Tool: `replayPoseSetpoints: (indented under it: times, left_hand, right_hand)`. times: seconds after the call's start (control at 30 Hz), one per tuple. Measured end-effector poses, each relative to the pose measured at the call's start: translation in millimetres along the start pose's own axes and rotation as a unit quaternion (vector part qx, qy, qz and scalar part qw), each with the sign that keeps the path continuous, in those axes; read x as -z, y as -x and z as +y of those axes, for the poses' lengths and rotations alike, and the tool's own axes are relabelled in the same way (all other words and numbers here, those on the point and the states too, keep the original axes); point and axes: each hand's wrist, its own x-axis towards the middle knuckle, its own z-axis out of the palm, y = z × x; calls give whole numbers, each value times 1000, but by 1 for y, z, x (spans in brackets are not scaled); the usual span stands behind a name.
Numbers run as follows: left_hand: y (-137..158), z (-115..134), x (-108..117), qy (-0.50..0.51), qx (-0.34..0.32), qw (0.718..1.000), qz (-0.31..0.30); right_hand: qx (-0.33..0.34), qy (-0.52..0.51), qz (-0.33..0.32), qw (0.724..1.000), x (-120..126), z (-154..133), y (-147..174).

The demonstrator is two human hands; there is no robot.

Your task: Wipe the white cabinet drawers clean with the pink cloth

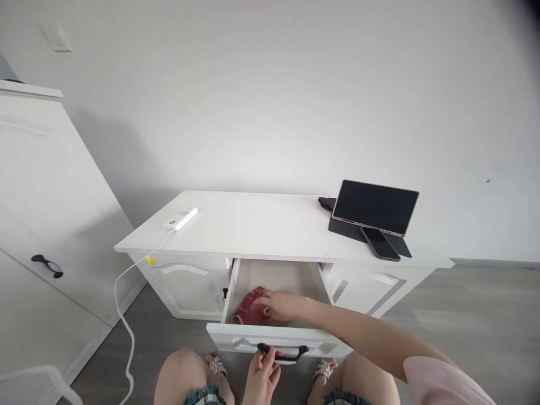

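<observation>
The 2 hands are at the pulled-out drawer [276,274] beneath the white worktop [253,225]. The left hand [261,378] pinches the left end of the black handle [299,353] between thumb and fingers. The right hand [280,305] is inside the drawer, fingers bent over a red patterned cloth [248,306]; I cannot tell whether they grip it. The cloth lies toward the drawer's left front corner. Near the worktop's right end stands a tablet [375,208], with a smartphone [380,244] lying before it; near the left end, a white corded device [184,219].
</observation>
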Motion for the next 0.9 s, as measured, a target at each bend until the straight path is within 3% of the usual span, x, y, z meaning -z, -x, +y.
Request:
replayPoseSetpoints:
  times: [0.1, 0.3, 0.47, 0.6, 0.9]
  left_hand:
    - [1, -5, 4, -2, -6, 1000, -11]
    - [-3, -20, 15, -17, -16, 999, 22]
    - [-4, -24, 17, -48, -19, 998, 40]
    - [-5, -25, 16, -59, -22, 997, 54]
    - [-7, -25, 16, -100, -18, 993, 63]
  right_hand:
    - [7, -82, -87, 993, -12, 7, -4]
    - [-50, -46, -64, 996, -14, 19, -7]
    - [-6, -9, -80, 997, -45, 1, -14]
    - [-41, 55, -75, 995, -61, -13, -32]
    - [-108, 93, -5, 990, -34, 8, -98]
